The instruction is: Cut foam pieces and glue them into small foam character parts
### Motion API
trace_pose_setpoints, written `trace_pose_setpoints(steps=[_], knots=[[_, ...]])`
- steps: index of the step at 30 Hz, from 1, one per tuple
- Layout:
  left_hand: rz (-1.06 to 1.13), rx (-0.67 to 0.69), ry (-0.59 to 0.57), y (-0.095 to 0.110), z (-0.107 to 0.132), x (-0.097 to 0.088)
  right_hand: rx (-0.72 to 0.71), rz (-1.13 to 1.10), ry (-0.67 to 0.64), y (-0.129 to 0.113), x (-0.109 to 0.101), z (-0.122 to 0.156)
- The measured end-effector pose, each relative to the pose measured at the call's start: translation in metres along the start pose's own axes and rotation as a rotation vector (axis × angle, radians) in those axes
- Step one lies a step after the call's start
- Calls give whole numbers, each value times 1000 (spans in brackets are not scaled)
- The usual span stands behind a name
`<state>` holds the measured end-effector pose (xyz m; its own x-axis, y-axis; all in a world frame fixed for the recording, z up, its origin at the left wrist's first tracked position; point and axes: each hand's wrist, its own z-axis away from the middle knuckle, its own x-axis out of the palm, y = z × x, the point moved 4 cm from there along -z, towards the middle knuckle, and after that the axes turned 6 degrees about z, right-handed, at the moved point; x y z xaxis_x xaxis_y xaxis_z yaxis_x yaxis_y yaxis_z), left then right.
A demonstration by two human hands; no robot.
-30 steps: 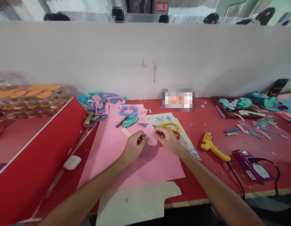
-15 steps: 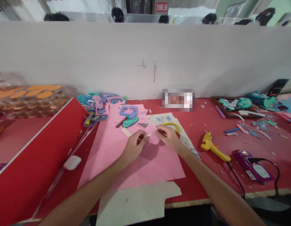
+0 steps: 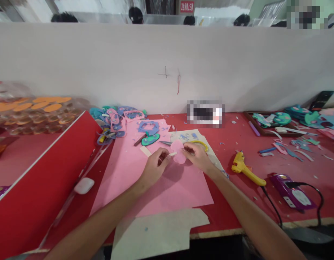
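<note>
Pinched in my right hand is a small pink rounded cutout with two lobes, held above a large pink sheet. My left hand is closed on a short cream strip, whose tip reaches the cutout's left side; whether it is stuck there I cannot tell. Behind the hands lie scissors with a yellow handle, partly covered by my right hand and the cutout. A green cutout and a blue foam frame rest on the sheet, with a cream strip nearby.
To the right lie a yellow glue gun with a cord and a purple device. A dark tray holds green cutouts. Foam scraps are piled at back left. A red panel slants along the left, and a white wall stands behind.
Both hands have shifted slightly right, and the pink cutout has moved and turned a little with my right hand. Each hand keeps its hold.
</note>
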<state>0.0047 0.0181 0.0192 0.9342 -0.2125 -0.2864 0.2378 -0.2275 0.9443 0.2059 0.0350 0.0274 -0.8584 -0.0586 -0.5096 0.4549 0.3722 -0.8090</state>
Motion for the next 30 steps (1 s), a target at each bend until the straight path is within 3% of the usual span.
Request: trace_pose_setpoints(steps=[30], knots=[[-116,-10,6,2,2,1,-49,19,-51,-15,14,5]])
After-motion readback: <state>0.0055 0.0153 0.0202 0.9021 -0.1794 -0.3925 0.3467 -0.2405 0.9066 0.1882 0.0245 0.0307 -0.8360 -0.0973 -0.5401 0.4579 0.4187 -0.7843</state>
